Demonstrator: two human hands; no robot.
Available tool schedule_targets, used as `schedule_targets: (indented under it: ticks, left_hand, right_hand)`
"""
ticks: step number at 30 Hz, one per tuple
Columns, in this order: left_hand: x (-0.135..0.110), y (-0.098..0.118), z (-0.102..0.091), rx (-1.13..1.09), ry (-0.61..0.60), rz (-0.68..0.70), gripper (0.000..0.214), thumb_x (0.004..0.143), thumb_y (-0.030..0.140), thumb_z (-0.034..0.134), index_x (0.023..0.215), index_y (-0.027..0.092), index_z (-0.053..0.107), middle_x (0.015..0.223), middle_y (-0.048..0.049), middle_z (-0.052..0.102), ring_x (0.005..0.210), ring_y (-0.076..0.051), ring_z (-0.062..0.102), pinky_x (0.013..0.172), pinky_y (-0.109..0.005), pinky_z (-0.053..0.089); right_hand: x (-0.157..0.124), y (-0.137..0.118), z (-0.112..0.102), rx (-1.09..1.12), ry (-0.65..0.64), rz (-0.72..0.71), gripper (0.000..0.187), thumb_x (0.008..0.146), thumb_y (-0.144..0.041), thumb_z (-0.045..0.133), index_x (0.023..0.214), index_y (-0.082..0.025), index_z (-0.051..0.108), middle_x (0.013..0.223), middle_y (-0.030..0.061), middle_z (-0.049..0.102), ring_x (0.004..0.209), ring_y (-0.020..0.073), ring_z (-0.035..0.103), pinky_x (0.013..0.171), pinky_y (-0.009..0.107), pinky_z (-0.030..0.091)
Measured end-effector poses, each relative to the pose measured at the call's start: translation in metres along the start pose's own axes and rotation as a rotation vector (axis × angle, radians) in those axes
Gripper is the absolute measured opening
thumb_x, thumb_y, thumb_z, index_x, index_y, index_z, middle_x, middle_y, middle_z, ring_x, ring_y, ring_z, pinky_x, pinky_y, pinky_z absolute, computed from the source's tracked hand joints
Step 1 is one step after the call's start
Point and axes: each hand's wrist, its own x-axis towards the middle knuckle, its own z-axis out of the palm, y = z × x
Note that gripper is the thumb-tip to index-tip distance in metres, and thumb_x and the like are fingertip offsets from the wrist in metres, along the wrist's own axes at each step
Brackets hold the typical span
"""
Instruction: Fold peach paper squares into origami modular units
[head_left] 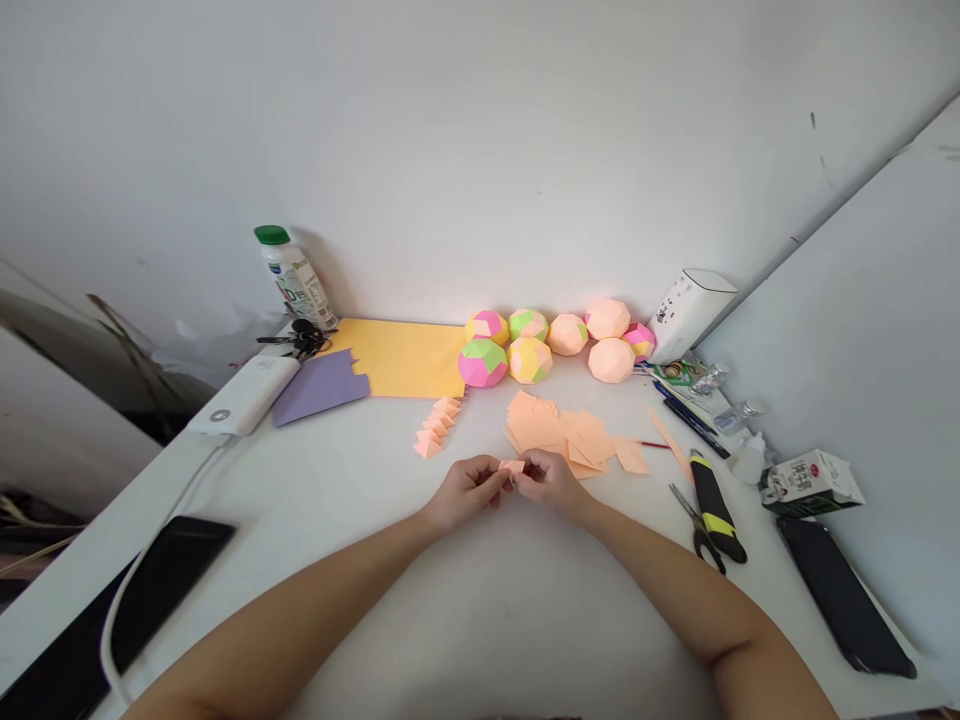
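A small folded piece of peach paper (512,467) is pinched between my two hands near the middle of the table. My left hand (469,490) is closed on its left end, and my right hand (553,484) closes on its right end. Just beyond my right hand lies a loose pile of peach paper pieces (536,422). To the upper left of my hands stands a short row of folded peach paper units (437,428). Against the wall sit several faceted paper balls (483,363) in pink, green, yellow and peach.
Yellow card (409,355) and purple card (319,388) lie back left, near a bottle (296,275) and a white power bank (247,395). On the right are scissors (697,525), a utility knife (716,505), pens (686,415), a milk carton (810,482) and a black phone (844,595).
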Motion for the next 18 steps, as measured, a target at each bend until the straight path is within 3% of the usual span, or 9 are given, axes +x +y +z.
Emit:
schedule_targets:
  ticks: [4, 6, 8, 13, 18]
  left_hand:
    - [0.001, -0.008, 0.0, 0.041, 0.051, 0.141, 0.029, 0.084, 0.04, 0.05, 0.081, 0.014, 0.065, 0.069, -0.0026, 0.064, 0.048, -0.008, 0.052, 0.045, -0.02, 0.041]
    - [0.001, -0.012, -0.001, 0.125, 0.119, 0.291, 0.025, 0.086, 0.033, 0.048, 0.089, 0.016, 0.066, 0.079, -0.0046, 0.065, 0.052, -0.008, 0.054, 0.051, -0.022, 0.046]
    - [0.0, -0.015, -0.001, 0.274, 0.206, 0.488, 0.023, 0.088, 0.024, 0.045, 0.096, 0.019, 0.066, 0.076, -0.0035, 0.065, 0.055, -0.009, 0.055, 0.054, -0.022, 0.048]
    - [0.0, -0.016, -0.002, 0.523, 0.324, 0.867, 0.032, 0.086, 0.01, 0.042, 0.111, 0.022, 0.058, 0.082, -0.0041, 0.068, 0.067, -0.011, 0.062, 0.058, -0.021, 0.051]
    - [0.001, -0.02, -0.002, 0.637, 0.314, 0.967, 0.034, 0.084, 0.008, 0.047, 0.114, 0.021, 0.056, 0.091, -0.0072, 0.069, 0.077, -0.014, 0.066, 0.064, -0.024, 0.053]
  right_hand:
    - [0.003, 0.001, -0.01, 0.207, -0.116, 0.007, 0.015, 0.075, -0.027, 0.06, 0.084, -0.016, 0.057, 0.081, 0.0036, 0.062, 0.072, 0.0133, 0.054, 0.063, 0.026, 0.04]
    - [0.005, 0.001, -0.015, 0.294, -0.132, 0.017, 0.017, 0.074, -0.026, 0.061, 0.088, -0.017, 0.057, 0.08, 0.0035, 0.062, 0.074, 0.0139, 0.055, 0.066, 0.027, 0.041]
    - [0.007, 0.0, -0.018, 0.333, -0.161, 0.033, 0.018, 0.076, -0.028, 0.059, 0.089, -0.016, 0.058, 0.078, 0.0037, 0.062, 0.071, 0.0135, 0.056, 0.064, 0.027, 0.041]
    - [0.009, -0.003, -0.018, 0.349, -0.221, 0.078, 0.02, 0.08, -0.033, 0.055, 0.085, -0.015, 0.061, 0.073, 0.004, 0.064, 0.064, 0.0126, 0.056, 0.058, 0.026, 0.041]
    - [0.01, -0.005, -0.017, 0.383, -0.162, 0.12, 0.014, 0.072, -0.027, 0.065, 0.076, -0.015, 0.061, 0.064, 0.0003, 0.061, 0.059, 0.0114, 0.055, 0.058, 0.026, 0.041]
